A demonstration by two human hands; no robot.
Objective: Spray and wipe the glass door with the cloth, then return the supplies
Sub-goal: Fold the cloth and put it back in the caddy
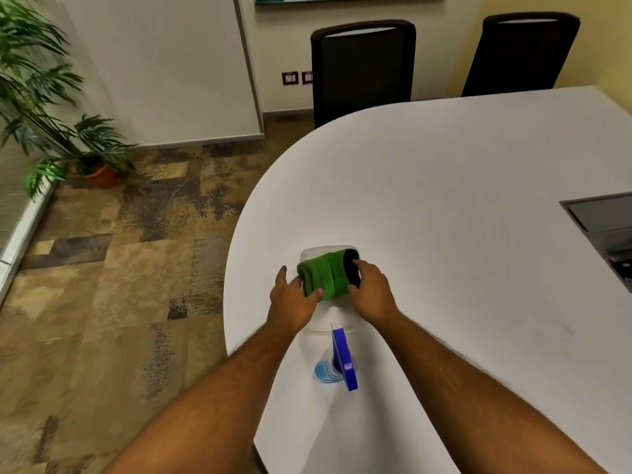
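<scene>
no readable text, labels, brands or numbers anywhere, spray bottle (337, 360) unmarked from above

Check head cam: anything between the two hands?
Yes, in the head view: the folded green cloth, held between left hand and right hand, over a clear container.

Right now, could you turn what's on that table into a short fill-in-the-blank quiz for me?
1. Both hands, left hand and right hand, hold a folded cloth whose colour is ____.
2. The cloth sits over a clear plastic ____.
3. The spray bottle has a ____ trigger top.
4. Behind the white table stand ____ black chairs.

Missing words: green; tub; blue; two
</scene>
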